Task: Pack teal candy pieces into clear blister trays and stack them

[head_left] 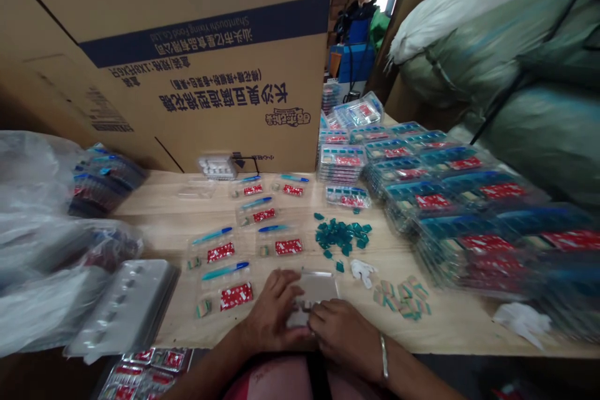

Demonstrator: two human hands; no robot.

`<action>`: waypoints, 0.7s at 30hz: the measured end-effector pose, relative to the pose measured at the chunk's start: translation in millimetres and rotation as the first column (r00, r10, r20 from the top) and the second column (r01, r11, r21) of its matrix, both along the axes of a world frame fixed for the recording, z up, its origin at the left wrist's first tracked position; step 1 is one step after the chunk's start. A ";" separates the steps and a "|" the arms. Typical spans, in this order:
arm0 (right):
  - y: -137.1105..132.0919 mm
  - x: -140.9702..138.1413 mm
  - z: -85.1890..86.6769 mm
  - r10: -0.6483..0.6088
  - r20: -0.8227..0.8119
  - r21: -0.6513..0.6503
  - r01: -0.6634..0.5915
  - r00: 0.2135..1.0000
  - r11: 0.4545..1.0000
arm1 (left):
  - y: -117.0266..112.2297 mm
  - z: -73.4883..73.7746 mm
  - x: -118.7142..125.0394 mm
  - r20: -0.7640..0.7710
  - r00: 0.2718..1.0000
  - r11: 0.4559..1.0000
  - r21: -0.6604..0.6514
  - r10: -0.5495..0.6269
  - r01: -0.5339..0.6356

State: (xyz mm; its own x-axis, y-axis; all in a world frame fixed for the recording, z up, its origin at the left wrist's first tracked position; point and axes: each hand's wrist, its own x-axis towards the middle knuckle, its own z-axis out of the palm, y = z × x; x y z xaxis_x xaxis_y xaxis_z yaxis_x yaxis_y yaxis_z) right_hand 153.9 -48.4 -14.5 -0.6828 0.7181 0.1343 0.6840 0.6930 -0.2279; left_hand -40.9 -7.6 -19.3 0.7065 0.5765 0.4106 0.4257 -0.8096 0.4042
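The left hand's fingers [282, 282] and right hand's fingers [324, 319] are both curled onto a clear plastic blister tray [315, 290], clasping it between them on the tabletop [450, 328], with its near end covered by the fingers. There's a metal bangle [384, 359] on the right wrist. Just past the right fingers sits a crumpled white scrap [362, 272], then a small scatter of tan-and-teal bits [401, 297]. Straight ahead of the fingers is a heap of teal pieces [341, 235]. Left of the fingers, clear blisters with blue pens and red cards [226, 278] are laid out in rows. Farther right, stacks of similar packs [450, 212] pile up, and a big cardboard carton [187, 62] stands beyond everything.
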 end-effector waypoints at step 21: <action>-9.9 78.7 40.0 -0.381 -0.697 -0.083 0.459 0.608 0.885 | -14.7 -34.6 -6.7 -0.284 0.945 0.962 0.170 -0.161 0.214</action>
State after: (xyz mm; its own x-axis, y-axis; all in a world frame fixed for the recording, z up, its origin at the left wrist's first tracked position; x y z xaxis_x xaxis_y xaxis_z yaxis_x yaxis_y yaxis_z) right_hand 232.6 -58.3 25.5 0.0017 0.8589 0.5121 0.5857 0.4142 -0.6967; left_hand -47.6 -22.3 -53.9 0.8924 0.3501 0.2848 0.3282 -0.9366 0.1230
